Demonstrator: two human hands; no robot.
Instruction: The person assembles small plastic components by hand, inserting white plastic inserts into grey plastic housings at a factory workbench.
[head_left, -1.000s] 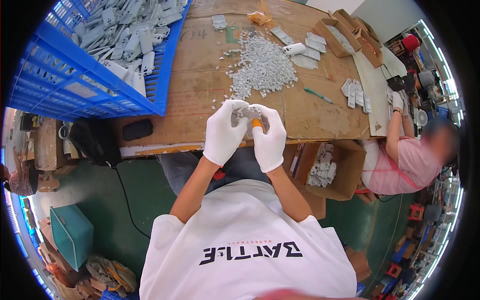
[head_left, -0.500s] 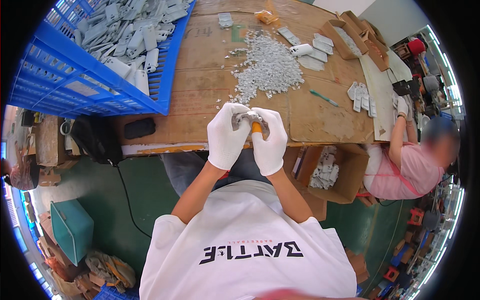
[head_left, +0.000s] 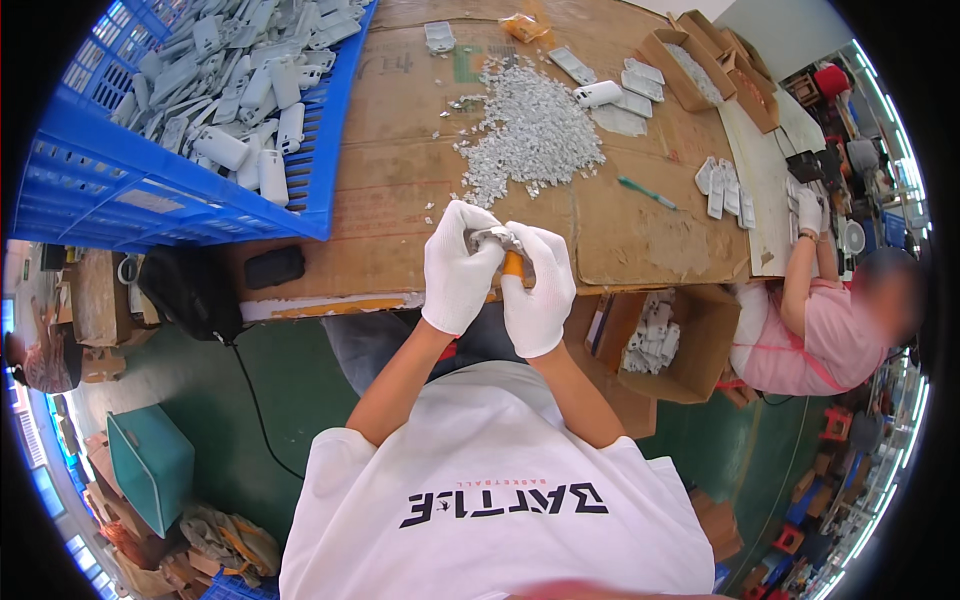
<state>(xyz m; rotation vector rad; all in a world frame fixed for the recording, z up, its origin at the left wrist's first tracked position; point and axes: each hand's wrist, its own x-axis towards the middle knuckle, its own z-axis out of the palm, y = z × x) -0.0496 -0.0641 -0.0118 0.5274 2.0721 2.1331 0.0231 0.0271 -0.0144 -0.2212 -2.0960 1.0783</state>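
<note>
My left hand (head_left: 457, 268), in a white knit glove, is closed round a small whitish-grey plastic casing (head_left: 488, 236), mostly hidden by the fingers. My right hand (head_left: 541, 292), gloved alike, grips the orange handle (head_left: 513, 264) of a small hand tool. The tool's working end meets the casing between my two hands, but its shape cannot be made out. Both hands hover at the table's near edge. Just beyond them lies a heap of small silvery-white pieces (head_left: 535, 130).
A blue crate (head_left: 180, 185) full of white casings (head_left: 222, 148) stands at left, beside a black pouch (head_left: 274, 267). Farther right are loose casings (head_left: 634, 104), a teal pen-like tool (head_left: 647, 193) and cardboard trays (head_left: 665, 50). A co-worker (head_left: 815, 330) sits at right, near an open carton (head_left: 705, 345).
The view has shifted slightly. My hands stay together at the casing, with the left fingers turned a little farther over it. The orange handle remains in my right hand.
</note>
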